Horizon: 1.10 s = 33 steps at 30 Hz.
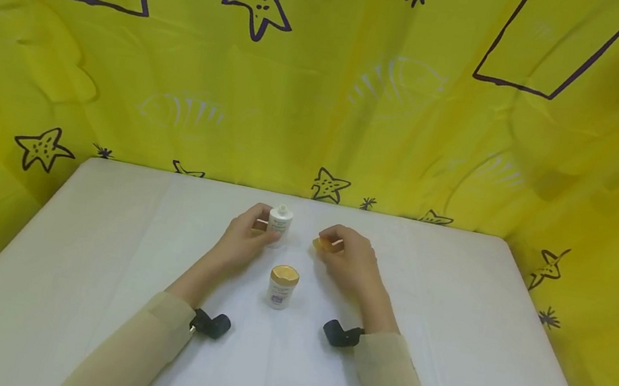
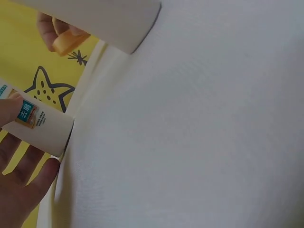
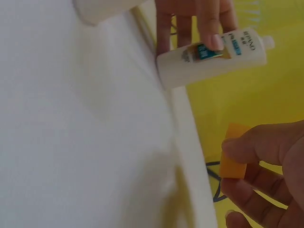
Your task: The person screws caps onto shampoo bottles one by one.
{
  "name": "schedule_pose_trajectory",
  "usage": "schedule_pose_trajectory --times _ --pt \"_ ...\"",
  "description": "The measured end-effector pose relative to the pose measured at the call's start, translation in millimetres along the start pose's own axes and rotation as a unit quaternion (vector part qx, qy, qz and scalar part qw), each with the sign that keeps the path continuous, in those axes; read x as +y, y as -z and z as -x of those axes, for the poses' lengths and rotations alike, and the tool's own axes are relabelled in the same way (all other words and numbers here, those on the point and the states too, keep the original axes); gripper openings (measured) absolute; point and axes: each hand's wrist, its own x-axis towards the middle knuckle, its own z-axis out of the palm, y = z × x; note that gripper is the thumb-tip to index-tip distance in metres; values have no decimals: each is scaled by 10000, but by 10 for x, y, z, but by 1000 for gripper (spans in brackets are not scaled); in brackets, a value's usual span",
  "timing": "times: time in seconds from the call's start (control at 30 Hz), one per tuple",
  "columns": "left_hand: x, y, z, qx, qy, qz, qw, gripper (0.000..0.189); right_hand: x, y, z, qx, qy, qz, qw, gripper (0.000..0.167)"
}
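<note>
A teal label is shown by wrist views only, on the smooth bottle gripped by the left hand; below head-frame centre, an orange cap is pinched by the right hand.

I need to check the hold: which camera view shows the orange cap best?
The right wrist view: it shows the orange cap largest, pinched in the right hand. The head view shows only a tiny bit of it; the left wrist view shows it smaller, near the top edge, partly hidden by that hand.
</note>
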Motion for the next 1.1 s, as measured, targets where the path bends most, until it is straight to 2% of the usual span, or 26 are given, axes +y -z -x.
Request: schedule_pose_trajectory --times 0.17,0.27,0.47,0.53,0.67,0.83,1.1 --pt "36 16 64 65 -95 -16 9999 34 -162 69 42 342 602 -397 9968 28" --pt "88 73 112 99 -139 42 9998 35 -261 126 102 468 808 -524 9943 28" --pt "217 254 230 278 -613 517 9964 38 -399 248 280 552 1153 -793 9886 29" --pt "254 296 271 281 -664 543 9959 38 -436 279 331 557 1276 -886 9863 29" --pt "299 320 344 93 -701 547 9960 39 -494 319 408 630 1496 -1014 9815 28" --pt "354 309 411 -230 -896 379 9950 38 -512 354 498 841 1728 -1061 9756 29" --pt "465 371 554 -460 -1166 301 9917 33 -564 441 615 960 2130 -1394 9623 30"
